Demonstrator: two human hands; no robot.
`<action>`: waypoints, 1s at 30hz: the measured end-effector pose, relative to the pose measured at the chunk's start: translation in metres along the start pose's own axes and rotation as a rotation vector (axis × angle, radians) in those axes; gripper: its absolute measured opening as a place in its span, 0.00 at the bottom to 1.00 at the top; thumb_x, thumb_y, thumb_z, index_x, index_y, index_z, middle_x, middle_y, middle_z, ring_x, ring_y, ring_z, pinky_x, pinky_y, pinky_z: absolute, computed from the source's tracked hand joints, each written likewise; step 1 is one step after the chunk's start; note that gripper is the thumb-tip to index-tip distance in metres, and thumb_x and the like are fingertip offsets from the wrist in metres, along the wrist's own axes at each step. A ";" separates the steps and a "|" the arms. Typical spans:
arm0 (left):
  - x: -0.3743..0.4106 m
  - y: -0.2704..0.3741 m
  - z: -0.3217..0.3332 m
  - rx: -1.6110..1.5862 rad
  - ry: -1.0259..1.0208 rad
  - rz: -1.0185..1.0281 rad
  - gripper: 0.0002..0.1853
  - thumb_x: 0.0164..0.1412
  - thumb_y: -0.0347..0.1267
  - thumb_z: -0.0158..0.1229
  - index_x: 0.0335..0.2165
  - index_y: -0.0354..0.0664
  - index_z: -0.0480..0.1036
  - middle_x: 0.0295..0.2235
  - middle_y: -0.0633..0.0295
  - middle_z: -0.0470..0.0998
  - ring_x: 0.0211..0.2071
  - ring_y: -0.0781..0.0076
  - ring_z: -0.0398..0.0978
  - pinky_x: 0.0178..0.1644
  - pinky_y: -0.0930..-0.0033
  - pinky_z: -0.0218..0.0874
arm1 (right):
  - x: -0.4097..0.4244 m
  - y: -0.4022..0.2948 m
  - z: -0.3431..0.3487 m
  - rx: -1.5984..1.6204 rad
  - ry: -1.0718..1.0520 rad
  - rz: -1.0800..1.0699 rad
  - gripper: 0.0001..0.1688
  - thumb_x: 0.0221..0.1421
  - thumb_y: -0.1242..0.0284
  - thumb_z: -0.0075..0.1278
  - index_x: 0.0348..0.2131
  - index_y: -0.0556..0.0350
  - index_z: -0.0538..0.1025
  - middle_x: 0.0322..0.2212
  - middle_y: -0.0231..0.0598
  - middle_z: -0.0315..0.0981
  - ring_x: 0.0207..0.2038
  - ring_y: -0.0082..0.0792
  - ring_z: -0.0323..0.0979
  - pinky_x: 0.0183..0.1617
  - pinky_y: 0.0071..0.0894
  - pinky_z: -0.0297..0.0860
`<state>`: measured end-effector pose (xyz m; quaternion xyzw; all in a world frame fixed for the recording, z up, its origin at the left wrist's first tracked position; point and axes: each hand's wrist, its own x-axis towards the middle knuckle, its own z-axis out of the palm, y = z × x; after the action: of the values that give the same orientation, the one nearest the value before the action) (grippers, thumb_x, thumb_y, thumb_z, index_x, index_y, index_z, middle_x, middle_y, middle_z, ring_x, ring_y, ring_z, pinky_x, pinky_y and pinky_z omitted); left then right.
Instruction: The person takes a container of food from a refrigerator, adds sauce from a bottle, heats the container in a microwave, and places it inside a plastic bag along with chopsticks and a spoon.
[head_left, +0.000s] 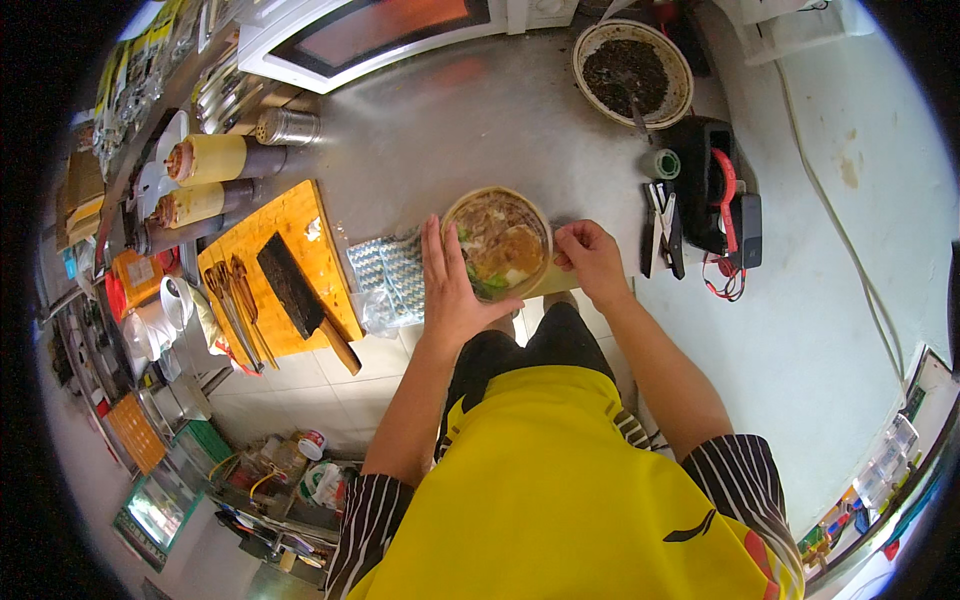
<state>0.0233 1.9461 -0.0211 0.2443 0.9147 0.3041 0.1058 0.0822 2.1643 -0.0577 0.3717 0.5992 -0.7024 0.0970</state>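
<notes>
A round takeaway bowl stands near the counter's front edge, in front of my body. Inside it are a fried egg, leafy greens and pale brown food that I cannot name. The surface looks shiny, though I cannot tell if a clear lid covers it. My left hand holds the bowl from the left, fingers along the side and thumb at the near rim. Beside the right rim, my right hand has thumb and forefinger drawn together; whether something thin is between them is unclear.
Left lies a wooden cutting board with a cleaver and tongs. A patterned cloth is beside the bowl. Sauce bottles stand beyond the board. Right are a stapler and a basin of dark food.
</notes>
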 end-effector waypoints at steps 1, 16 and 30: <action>0.000 -0.001 0.001 0.002 -0.007 -0.004 0.76 0.25 0.52 0.78 0.64 0.32 0.40 0.65 0.37 0.40 0.66 0.35 0.38 0.67 0.39 0.37 | 0.001 0.001 0.001 -0.013 0.005 0.006 0.12 0.61 0.69 0.52 0.36 0.61 0.73 0.25 0.32 0.72 0.25 0.20 0.69 0.30 0.20 0.68; 0.040 0.036 -0.021 0.222 -0.295 -0.017 0.72 0.25 0.45 0.79 0.65 0.38 0.43 0.67 0.44 0.40 0.67 0.35 0.39 0.66 0.37 0.39 | 0.016 -0.029 0.024 -0.365 0.153 -0.401 0.15 0.57 0.65 0.55 0.39 0.58 0.79 0.34 0.46 0.77 0.35 0.43 0.76 0.41 0.37 0.71; 0.072 0.061 -0.021 0.442 -0.531 -0.149 0.77 0.20 0.46 0.80 0.66 0.46 0.41 0.66 0.45 0.41 0.65 0.29 0.42 0.61 0.31 0.47 | 0.026 -0.033 0.034 -0.513 0.245 -0.566 0.09 0.55 0.69 0.56 0.32 0.58 0.79 0.31 0.44 0.75 0.32 0.45 0.74 0.37 0.37 0.69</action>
<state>-0.0219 2.0147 0.0294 0.2643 0.9143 0.0159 0.3066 0.0308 2.1501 -0.0483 0.2366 0.8411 -0.4793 -0.0829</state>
